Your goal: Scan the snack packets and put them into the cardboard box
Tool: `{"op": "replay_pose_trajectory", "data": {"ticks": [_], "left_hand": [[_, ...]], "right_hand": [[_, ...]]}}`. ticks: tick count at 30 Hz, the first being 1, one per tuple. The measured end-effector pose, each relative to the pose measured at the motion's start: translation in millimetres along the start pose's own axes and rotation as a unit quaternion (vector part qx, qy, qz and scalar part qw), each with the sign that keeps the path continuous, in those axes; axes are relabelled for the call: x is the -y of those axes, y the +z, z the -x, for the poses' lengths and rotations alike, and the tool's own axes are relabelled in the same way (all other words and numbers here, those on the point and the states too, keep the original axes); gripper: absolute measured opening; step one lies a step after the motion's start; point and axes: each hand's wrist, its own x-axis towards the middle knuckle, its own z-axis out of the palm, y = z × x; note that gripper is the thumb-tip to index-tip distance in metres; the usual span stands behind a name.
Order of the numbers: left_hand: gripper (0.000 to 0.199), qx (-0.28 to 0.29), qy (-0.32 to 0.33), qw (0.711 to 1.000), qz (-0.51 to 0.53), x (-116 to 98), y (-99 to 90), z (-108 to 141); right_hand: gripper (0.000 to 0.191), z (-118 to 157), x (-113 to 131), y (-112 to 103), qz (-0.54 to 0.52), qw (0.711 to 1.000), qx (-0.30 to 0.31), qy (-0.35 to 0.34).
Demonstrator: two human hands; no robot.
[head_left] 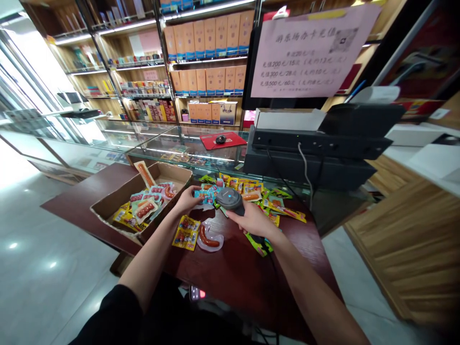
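Note:
My right hand (253,219) is wrapped round the handle of a dark grey barcode scanner (230,199), its head over the snack packs. With my left hand (187,200) I grip the edge of a blue snack packet (205,195), close to the scanner's head. The scanner hides part of the packs behind it. Nearer to me on the dark red table (223,266) lie a yellow snack packet (187,232) and a curved sausage in clear wrap (210,237). Under my right hand a green packet (259,243) is partly covered.
An open cardboard box (142,203) with wrapped sausages stands at the left. Yellow packets (247,185) are heaped behind the scanner. A glass counter (168,141) with a red mouse pad (215,140) and a monitor (251,72) bearing a pink notice (305,55) stand beyond. The scanner's cable trails downward.

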Motion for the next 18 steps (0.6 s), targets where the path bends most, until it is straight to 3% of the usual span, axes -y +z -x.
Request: {"op": "replay_pose_trajectory", "data": {"ticks": [3, 6, 18], "left_hand": [[0.051, -0.02, -0.04, 0.992, 0.117, -3, -1.9, -2], [0.055, -0.001, -0.054, 0.982, 0.18, -5, -2.8, -2], [0.05, 0.026, -0.061, 0.974, 0.216, -11, -4.4, 3]], "right_hand": [[0.024, -1, -2, 2, 0.014, 1.0, 0.003, 0.011], [0.022, -1, -4, 3, 0.017, 1.0, 0.014, 0.015], [0.025, 1, -4, 6, -0.004, 0.998, 0.037, 0.043]]}}
